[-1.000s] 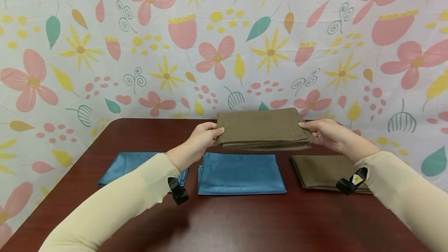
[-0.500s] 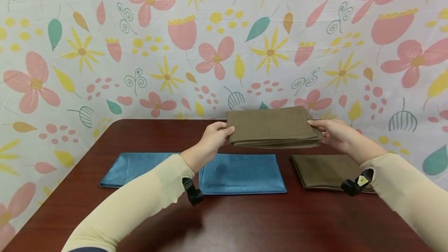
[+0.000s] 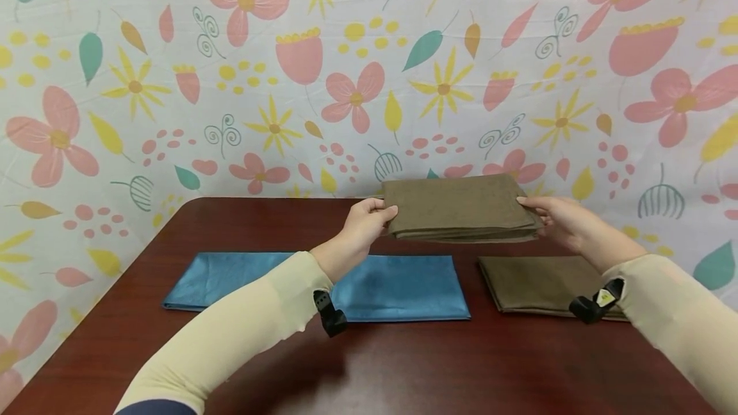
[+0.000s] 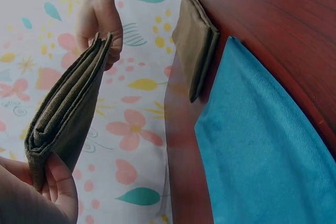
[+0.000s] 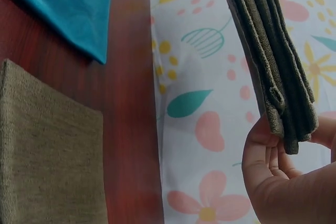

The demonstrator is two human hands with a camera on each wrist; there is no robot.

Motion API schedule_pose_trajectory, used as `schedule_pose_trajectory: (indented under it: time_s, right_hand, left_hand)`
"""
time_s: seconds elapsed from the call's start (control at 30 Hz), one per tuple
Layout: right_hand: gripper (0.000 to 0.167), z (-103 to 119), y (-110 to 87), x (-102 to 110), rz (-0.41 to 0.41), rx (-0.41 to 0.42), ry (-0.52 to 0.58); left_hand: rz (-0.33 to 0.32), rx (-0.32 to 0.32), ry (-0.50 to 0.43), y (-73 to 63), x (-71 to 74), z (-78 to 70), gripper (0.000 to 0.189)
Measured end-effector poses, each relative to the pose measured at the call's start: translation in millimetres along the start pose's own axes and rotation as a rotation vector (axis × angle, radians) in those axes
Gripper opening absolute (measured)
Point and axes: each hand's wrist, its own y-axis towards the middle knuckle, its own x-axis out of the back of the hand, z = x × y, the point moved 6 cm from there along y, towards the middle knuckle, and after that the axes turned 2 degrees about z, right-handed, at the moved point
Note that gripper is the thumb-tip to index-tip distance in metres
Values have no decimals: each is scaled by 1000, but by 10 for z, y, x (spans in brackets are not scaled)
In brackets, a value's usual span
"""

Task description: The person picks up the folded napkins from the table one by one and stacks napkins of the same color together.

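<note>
A folded brown cloth [image 3: 455, 205] is held in the air above the table, its layers stacked flat. My left hand [image 3: 366, 226] pinches its left end, thumb on top. At the opposite end my right hand [image 3: 567, 223] grips it between thumb and fingers. The folded layers show edge-on in the left wrist view, where the cloth [image 4: 68, 103] runs between both hands, and in the right wrist view, where the right fingers curl beneath the cloth [image 5: 273, 61]. Below, on the table, a second folded brown cloth [image 3: 536, 284] lies at the right, partly behind the right wrist.
Two folded blue cloths lie on the dark red table [image 3: 403, 364]: one in the middle [image 3: 409, 287], one at the left [image 3: 230, 277], both partly covered by the left arm. A flower-patterned backdrop [image 3: 369, 82] hangs behind the table's far edge.
Both hands have shifted to the right with the held brown cloth, now slightly higher. The left forearm has come over the gap between the blue cloths. The cloths on the table have not moved.
</note>
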Motion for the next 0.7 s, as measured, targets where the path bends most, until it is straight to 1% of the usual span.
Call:
schedule_pose_trajectory:
  time_s: [0.1,0.13,0.2,0.27,0.4,0.43,0.57,0.6,0.7]
  right_hand:
    - [13,8,4,42,-11,5,-5]
    - [13,5,6,53,-14,3,-21]
    - [18,5,2,57,9,11,-14]
    - [20,-5,-1,79,7,9,-27]
    - [10,-18,-9,147,7,12,-20]
    - [10,-20,-11,174,2,13,-27]
    - [22,-20,-21,247,25,25,30]
    - [21,-25,-20,266,24,24,38]
    - [12,-42,-31,294,30,15,46]
  left_hand:
    - [3,7,1,0,-15,17,26]
    - [4,11,4,2,-19,23,26]
    - [1,8,15,6,-29,33,27]
    - [2,6,18,10,-48,37,27]
    - [4,-10,14,9,-112,16,27]
    - [5,-12,13,8,-132,9,27]
    - [13,-18,28,-1,-208,-16,28]
    - [13,-17,32,-2,-224,-18,27]
    - [14,-13,41,0,-268,-13,30]
